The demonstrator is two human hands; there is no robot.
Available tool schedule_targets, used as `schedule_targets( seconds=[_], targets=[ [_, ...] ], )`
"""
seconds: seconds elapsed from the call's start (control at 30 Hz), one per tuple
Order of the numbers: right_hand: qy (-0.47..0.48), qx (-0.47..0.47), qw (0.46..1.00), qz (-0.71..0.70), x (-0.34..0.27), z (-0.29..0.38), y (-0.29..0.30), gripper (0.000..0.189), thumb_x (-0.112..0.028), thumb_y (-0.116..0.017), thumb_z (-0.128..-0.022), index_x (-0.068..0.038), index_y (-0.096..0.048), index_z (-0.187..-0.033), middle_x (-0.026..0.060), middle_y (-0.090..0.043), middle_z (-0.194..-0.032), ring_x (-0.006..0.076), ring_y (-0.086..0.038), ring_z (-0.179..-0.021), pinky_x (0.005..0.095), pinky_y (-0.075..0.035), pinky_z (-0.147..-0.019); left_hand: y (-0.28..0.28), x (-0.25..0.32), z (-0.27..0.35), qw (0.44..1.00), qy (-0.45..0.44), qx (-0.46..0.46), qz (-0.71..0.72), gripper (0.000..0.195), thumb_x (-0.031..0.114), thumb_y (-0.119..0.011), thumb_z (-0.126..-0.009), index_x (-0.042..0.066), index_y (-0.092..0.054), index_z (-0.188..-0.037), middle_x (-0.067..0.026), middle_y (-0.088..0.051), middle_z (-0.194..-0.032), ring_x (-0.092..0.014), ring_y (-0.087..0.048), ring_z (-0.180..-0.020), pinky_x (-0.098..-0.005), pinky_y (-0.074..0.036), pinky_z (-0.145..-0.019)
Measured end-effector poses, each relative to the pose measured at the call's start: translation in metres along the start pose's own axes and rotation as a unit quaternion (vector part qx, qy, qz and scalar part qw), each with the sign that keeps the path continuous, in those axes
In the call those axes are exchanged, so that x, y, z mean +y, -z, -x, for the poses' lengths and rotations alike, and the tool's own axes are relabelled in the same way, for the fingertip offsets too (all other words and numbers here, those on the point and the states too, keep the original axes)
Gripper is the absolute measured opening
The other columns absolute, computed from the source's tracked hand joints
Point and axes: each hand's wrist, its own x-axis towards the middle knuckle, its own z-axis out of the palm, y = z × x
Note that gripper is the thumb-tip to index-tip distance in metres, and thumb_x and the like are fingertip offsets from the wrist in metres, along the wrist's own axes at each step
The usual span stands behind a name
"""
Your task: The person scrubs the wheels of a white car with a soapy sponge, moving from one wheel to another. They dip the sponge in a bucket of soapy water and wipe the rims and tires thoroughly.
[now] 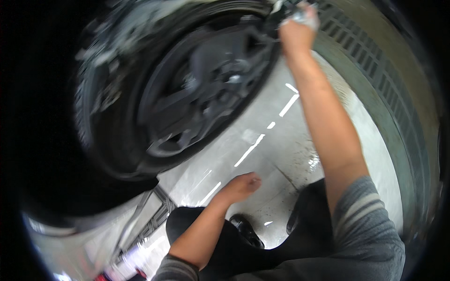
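Note:
A dark multi-spoke alloy car wheel stands before me, with its black tyre around it. White streaks that look like foam cover the upper left of the tyre area. My right hand reaches far forward, at the wheel's upper right edge. Its fingers are curled around a whitish, foamy-looking thing, too blurred to name. My left hand hangs low over the floor, apart from the wheel. Its fingers are curled in, and nothing shows in them.
The grey floor is shiny and mirrors strips of light. A slotted floor grate curves along the right side. My black shoe stands below my left hand. A dark patterned strip and a blurred red thing lie at lower left.

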Motion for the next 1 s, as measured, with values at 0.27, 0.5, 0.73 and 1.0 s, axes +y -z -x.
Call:
schedule_targets(
  seconds=[0.27, 0.5, 0.73, 1.0],
  targets=[
    [0.361, -0.199, 0.821, -0.396, -0.234, 0.111, 0.045, 0.025, -0.027, -0.071, -0.081, -0.006, -0.068, -0.095, 0.012, -0.061, -0.109, 0.0255, -0.061, -0.1, 0.0404, -0.052, -0.07, -0.019, 0.013, 0.009, 0.994, -0.021, -0.074, -0.075, 0.035, 0.033, -0.055, -0.095, 0.002, -0.061, -0.112, -0.0156, -0.067, -0.097, -0.027, -0.063, -0.09, -0.0374, -0.049, -0.081],
    [0.072, -0.72, 0.599, -0.343, -0.187, 0.322, 0.108, 0.064, -0.029, -0.074, -0.081, -0.002, -0.049, -0.134, 0.0197, -0.052, -0.133, 0.0355, -0.064, -0.102, 0.0384, -0.054, -0.088, -0.033, 0.027, 0.016, 0.944, 0.153, -0.269, -0.111, 0.036, 0.031, -0.053, -0.095, 0.0, -0.064, -0.108, -0.0128, -0.065, -0.087, -0.023, -0.062, -0.075, -0.0374, -0.051, -0.069],
    [-0.022, -0.724, 0.685, -0.084, 0.041, 0.335, 0.105, 0.018, -0.007, -0.066, -0.078, -0.006, -0.071, -0.095, 0.012, -0.072, -0.092, 0.0275, -0.068, -0.089, 0.0387, -0.053, -0.079, -0.024, 0.023, 0.022, 0.964, 0.113, -0.212, -0.113, 0.035, 0.032, -0.05, -0.096, 0.0, -0.064, -0.1, -0.0105, -0.062, -0.077, -0.023, -0.059, -0.065, -0.0366, -0.049, -0.066],
    [-0.801, -0.503, 0.269, -0.18, -0.115, 0.381, 0.116, 0.026, -0.027, -0.057, -0.097, -0.004, -0.06, -0.106, 0.0097, -0.061, -0.09, 0.0208, -0.06, -0.072, 0.0338, -0.052, -0.063, -0.045, 0.036, 0.015, 0.939, 0.108, -0.285, -0.161, 0.035, 0.034, -0.051, -0.096, 0.002, -0.064, -0.097, -0.0104, -0.063, -0.076, -0.022, -0.061, -0.062, -0.0391, -0.05, -0.064]
  ],
)
